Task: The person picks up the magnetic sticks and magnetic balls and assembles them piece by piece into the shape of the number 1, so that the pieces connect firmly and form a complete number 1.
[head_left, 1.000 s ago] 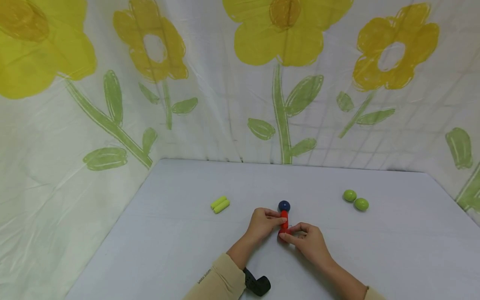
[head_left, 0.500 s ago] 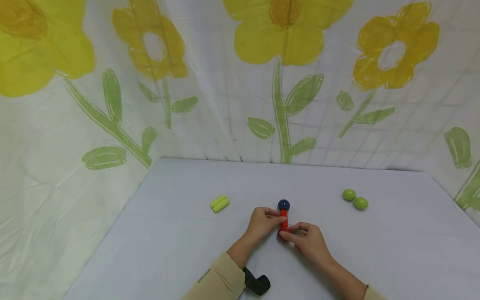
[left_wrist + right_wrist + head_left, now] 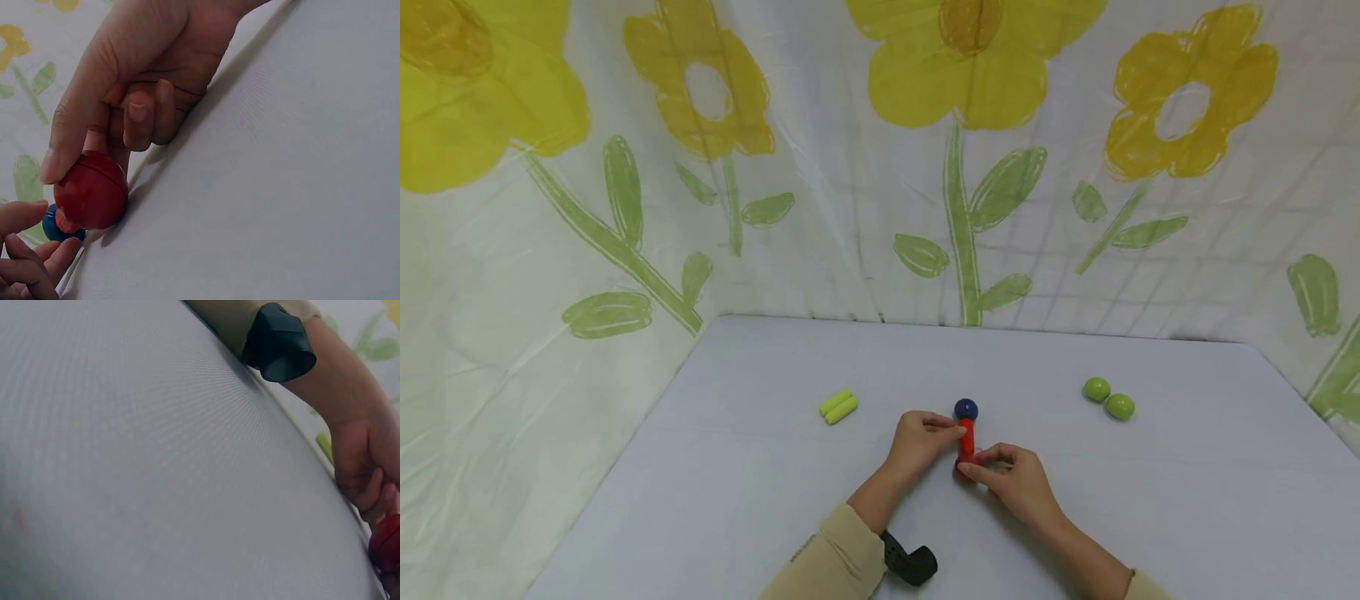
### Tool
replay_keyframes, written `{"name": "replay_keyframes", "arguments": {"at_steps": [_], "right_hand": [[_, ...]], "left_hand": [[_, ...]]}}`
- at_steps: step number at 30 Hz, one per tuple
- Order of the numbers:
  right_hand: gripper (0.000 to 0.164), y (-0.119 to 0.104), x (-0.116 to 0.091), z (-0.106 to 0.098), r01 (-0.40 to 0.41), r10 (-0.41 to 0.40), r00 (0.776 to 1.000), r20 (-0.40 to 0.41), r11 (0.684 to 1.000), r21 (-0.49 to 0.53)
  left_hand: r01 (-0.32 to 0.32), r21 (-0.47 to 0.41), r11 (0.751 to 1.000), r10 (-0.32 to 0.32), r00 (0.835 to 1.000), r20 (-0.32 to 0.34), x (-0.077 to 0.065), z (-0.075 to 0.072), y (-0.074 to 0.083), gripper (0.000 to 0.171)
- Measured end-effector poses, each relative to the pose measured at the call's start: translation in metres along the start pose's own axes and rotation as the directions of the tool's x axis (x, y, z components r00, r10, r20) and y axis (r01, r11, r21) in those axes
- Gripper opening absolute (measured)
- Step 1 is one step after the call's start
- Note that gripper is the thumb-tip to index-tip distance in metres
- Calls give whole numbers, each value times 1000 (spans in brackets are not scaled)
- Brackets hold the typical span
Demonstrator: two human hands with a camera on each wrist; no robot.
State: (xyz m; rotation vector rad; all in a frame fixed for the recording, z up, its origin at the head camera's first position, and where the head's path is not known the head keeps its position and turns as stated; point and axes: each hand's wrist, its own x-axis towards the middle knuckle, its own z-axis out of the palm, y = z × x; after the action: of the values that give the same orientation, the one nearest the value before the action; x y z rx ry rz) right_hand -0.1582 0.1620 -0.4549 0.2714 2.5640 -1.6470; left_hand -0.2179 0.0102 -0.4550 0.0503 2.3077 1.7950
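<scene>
A small toy dumbbell lies lengthwise on the table: a red stick (image 3: 967, 437) joins a dark blue ball (image 3: 966, 409) at the far end to a red ball (image 3: 962, 471) at the near end. My right hand (image 3: 1021, 483) pinches the red ball between thumb and fingers; the left wrist view shows this grip on the red ball (image 3: 94, 192) close up. On the other side, my left hand (image 3: 917, 442) has its thumb and fingertips spread beside the stick, near the blue ball. The left wrist view has a gap between those fingertips, with the blue ball (image 3: 55, 226) visible behind.
Two yellow-green sticks (image 3: 838, 407) lie side by side at the left. Two green balls (image 3: 1108, 398) sit at the back right of the white table (image 3: 760, 483). A black device (image 3: 913, 565) is worn on the left wrist. A flower-print curtain (image 3: 827, 208) hangs behind.
My left hand has loosened from the red stick and drawn slightly left and away. The right hand keeps its pinch on the red ball, nearly still.
</scene>
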Motion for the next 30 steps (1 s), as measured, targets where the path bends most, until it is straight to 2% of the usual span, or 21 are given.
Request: {"name": "replay_keyframes", "arguments": {"at_steps": [5, 12, 20, 25, 30], "right_hand": [[28, -2, 1, 0, -8, 8, 1000, -7, 1000, -10], [31, -2, 2, -1, -27, 27, 1000, -9, 999, -31], [31, -2, 6, -1, -28, 28, 1000, 8, 1000, -10], [30, -1, 12, -1, -29, 29, 1000, 8, 1000, 7], [30, -1, 17, 0, -20, 20, 1000, 11, 1000, 15]], "left_hand": [[10, -6, 1000, -10, 999, -30, 3, -9, 4, 25], [18, -18, 1000, -18, 999, -37, 7, -23, 6, 25], [-17, -29, 999, 15, 997, -75, 11, -54, 14, 31], [-91, 82, 992, 103, 982, -157, 10, -82, 16, 30], [-106, 189, 976, 150, 961, -232, 5, -107, 13, 29]]}}
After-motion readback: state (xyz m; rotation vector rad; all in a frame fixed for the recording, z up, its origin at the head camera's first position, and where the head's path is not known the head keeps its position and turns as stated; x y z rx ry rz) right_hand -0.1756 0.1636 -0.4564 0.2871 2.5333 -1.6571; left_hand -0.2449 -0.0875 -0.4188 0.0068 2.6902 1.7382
